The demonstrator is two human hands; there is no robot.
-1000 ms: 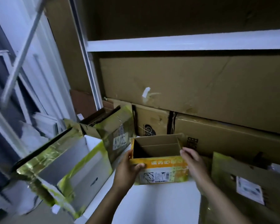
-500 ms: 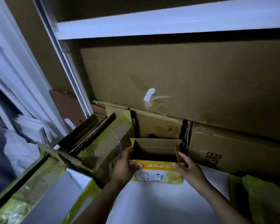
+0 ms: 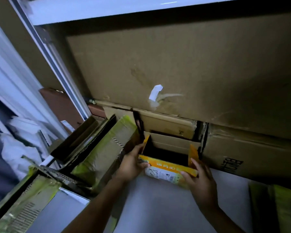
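Now both hands grip orange box (image 3: 170,167): left hand (image 3: 131,163), right hand (image 3: 200,180).

A: What do we say the little box (image 3: 170,168) is made of?
B: Thin card. We see shiny orange print outside and dull brown inside.
A: And the big sheet (image 3: 183,68) behind?
B: Brown cardboard, dull and scuffed, with a white paper scrap (image 3: 155,92) on it.
A: We see shiny yellow-green tape (image 3: 128,122) on the left box (image 3: 106,148).
B: And a smooth white shelf (image 3: 158,207).
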